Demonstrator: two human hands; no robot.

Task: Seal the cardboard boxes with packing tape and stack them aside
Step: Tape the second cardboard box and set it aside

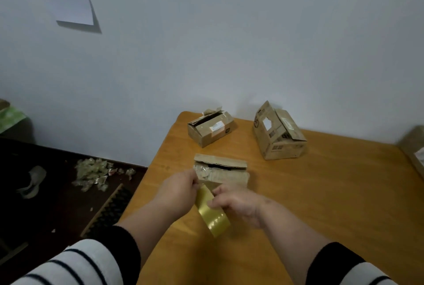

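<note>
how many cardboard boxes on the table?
3 clearly: near box by the hands, far-left box, far-right box. A cropped thing at the right edge may be another.

Both hands (177, 189) (236, 204) close together, fingers curled, pinching.

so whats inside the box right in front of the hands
The nearest box shows only a dark slit under its raised flap; its contents are hidden. The left hand and right hand hold the tape roll before it.
</note>
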